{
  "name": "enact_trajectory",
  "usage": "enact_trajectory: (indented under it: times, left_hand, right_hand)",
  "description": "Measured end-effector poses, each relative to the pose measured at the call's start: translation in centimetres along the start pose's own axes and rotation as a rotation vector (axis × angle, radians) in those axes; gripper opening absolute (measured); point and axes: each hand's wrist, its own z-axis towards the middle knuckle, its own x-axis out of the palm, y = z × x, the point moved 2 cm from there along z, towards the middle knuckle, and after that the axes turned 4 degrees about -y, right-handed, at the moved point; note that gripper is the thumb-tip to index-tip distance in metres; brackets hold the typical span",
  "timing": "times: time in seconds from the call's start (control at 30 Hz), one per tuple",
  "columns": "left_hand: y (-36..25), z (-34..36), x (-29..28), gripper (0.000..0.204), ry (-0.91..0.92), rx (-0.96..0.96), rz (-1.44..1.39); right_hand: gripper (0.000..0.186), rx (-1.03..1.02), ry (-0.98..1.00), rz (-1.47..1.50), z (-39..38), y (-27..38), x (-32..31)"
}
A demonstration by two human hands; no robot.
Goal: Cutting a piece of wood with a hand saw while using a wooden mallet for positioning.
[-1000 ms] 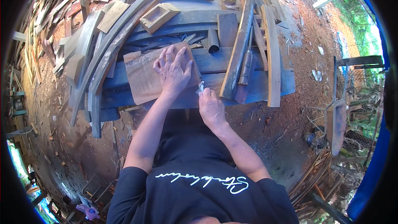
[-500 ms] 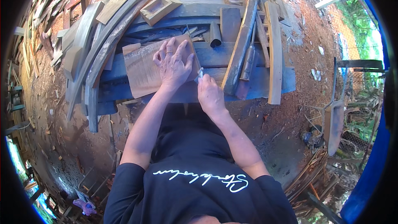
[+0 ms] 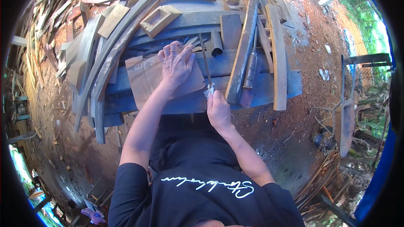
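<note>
A flat brown wooden board [image 3: 147,80] lies tilted on the blue-grey planks of a low bench. My left hand [image 3: 176,65] rests on its far right part, fingers bent over toward the far edge and gripping it. In my right hand [image 3: 219,109] is a long, thin metal tool [image 3: 205,59], its handle end wrapped in pale cloth. Its narrow blade points away from me, just right of the board and apart from its edge. Whether the blade is a file or a saw I cannot tell.
Right of my right hand lie a long beam [image 3: 244,46], a wood-handled tool [image 3: 250,71] and a pale wooden strip [image 3: 277,59]. Beyond the board are a hollowed wooden block [image 3: 160,20] and a dark tube [image 3: 216,43]. Curved timbers [image 3: 115,52] crowd the left side.
The board has turned slightly under my left hand, whose fingers have bent more. My right hand has drawn the tool rightward and nearer, off the board's right edge.
</note>
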Motion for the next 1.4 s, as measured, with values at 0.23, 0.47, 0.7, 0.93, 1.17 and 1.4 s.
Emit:
enact_trajectory:
  times: [0.23, 0.47, 0.7, 0.93, 1.17, 1.4]
  left_hand:
    - [0.5, 3.2, 1.5, 0.021, 0.208, 0.056, -0.12]
    - [1.7, 2.9, 1.8, 0.016, 0.009, -0.183, -0.019]
    - [-0.6, -0.4, 0.4, 0.03, -0.122, -0.051, 0.064]
    - [-0.6, -1.1, 0.6, 0.048, -0.025, -0.16, -0.028]
    - [-0.2, -1.4, 0.5, 0.045, -0.097, -0.142, -0.078]
    - [-0.4, -1.7, 0.3, 0.041, -0.115, -0.129, -0.047]
  right_hand:
    - [0.021, 0.042, -0.019, 0.023, -0.1, -0.7, 0.4]
    - [0.022, 0.039, -0.059, 0.005, -0.2, -0.9, 0.7]
    - [0.018, 0.066, -0.034, 0.07, -0.1, -0.8, 0.6]
    - [0.019, -0.027, 0.027, 0.051, -1.0, 0.5, -0.3]
    - [0.018, -0.062, 0.016, -0.078, -2.6, 0.6, 0.6]
    - [0.019, -0.084, 0.026, -0.227, -2.5, 1.0, 0.4]
